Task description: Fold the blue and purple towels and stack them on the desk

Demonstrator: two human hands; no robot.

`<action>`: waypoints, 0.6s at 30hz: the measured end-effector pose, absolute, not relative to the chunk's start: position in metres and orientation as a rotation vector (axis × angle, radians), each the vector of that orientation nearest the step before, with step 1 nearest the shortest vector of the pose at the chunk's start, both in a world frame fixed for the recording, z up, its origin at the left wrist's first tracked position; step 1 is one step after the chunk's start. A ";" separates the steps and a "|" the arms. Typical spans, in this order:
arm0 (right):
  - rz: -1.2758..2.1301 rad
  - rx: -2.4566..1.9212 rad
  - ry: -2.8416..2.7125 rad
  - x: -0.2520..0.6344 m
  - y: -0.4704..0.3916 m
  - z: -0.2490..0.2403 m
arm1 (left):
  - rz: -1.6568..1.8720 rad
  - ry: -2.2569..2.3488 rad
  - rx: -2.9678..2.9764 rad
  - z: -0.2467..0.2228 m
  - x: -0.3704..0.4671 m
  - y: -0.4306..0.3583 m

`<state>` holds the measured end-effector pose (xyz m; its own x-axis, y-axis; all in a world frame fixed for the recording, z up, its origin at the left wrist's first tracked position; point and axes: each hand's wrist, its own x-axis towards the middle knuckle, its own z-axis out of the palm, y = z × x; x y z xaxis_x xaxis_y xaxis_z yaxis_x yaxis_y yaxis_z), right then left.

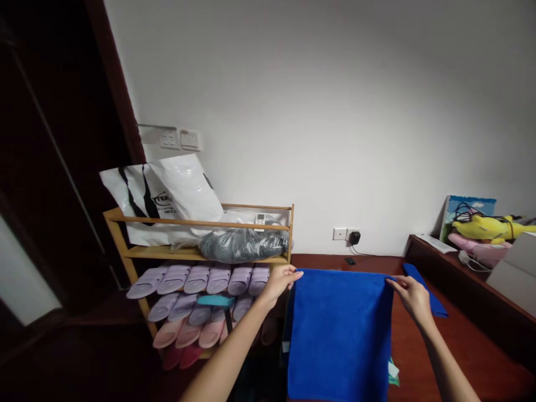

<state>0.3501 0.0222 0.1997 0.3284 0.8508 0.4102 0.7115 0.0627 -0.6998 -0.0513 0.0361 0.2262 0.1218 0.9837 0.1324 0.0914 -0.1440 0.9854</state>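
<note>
I hold a bright blue towel [339, 335] up in front of me by its top edge, so that it hangs down flat. My left hand [280, 285] pinches the top left corner. My right hand [412, 298] pinches the top right corner. Behind my right hand a second blue cloth [435, 304] lies on the red-brown surface [456, 357]. A small white and green tag or scrap [393, 373] shows at the towel's lower right edge.
A wooden shoe rack [201, 254] at left holds several purple and pink slippers [196, 279], a grey bagged bundle [243, 244] and white plastic bags [167, 195]. A dark shelf at right carries a yellow plush toy [489, 228] and cables. A wall socket [354, 237] with a plug sits behind.
</note>
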 end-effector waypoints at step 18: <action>0.431 -1.849 -1.649 0.300 0.132 0.088 | 0.897 1.595 1.396 0.130 -0.001 0.141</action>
<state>0.3005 0.1324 0.0879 0.1685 0.9731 0.1569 0.7720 -0.0314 -0.6348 -0.0013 0.1410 0.1304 -0.0543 0.9911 -0.1217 0.4111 0.1332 0.9018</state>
